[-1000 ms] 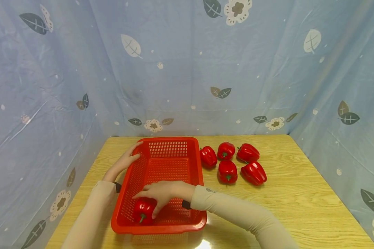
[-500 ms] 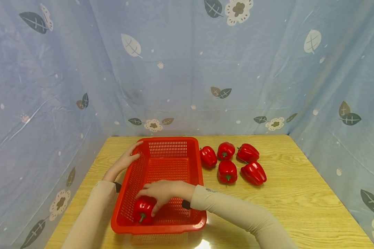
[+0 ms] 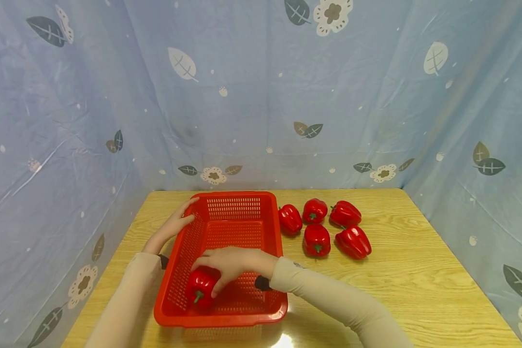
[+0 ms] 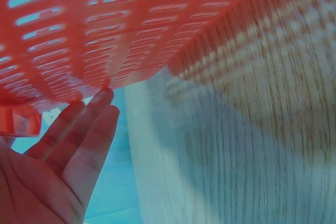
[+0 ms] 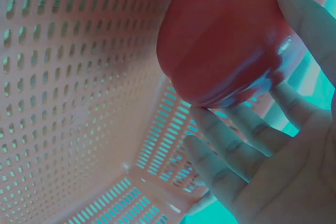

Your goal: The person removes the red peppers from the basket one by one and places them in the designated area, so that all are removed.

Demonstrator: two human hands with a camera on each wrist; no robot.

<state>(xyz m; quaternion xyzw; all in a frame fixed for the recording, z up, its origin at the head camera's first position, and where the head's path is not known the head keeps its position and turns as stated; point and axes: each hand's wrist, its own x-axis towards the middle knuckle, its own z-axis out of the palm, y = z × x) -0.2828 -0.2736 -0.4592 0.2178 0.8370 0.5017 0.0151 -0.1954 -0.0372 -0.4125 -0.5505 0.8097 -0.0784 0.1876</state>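
Observation:
A red bell pepper (image 3: 202,286) with a green stem is inside the near left corner of a red plastic basket (image 3: 235,320). My right hand (image 3: 230,263) grips this bell pepper from above and the right. In the right wrist view the thumb is on one side of it and the fingertips are on the other. My left hand (image 3: 176,229) holds the basket's left rim. Seen from the left wrist, its fingers (image 4: 86,148) lie against the slotted outer wall. The thumb is over the rim, and its tip is hidden there.
Several more red bell peppers (image 3: 317,240) lie in a group on the wooden table (image 3: 409,261), right of the basket. One of them (image 3: 290,220) is close against the basket's right wall. A blue patterned curtain (image 3: 261,106) surrounds the table at the back and sides.
My right hand has closed in on the bell pepper, and both have shifted slightly up and away from the basket's near wall. The left hand stays on the rim.

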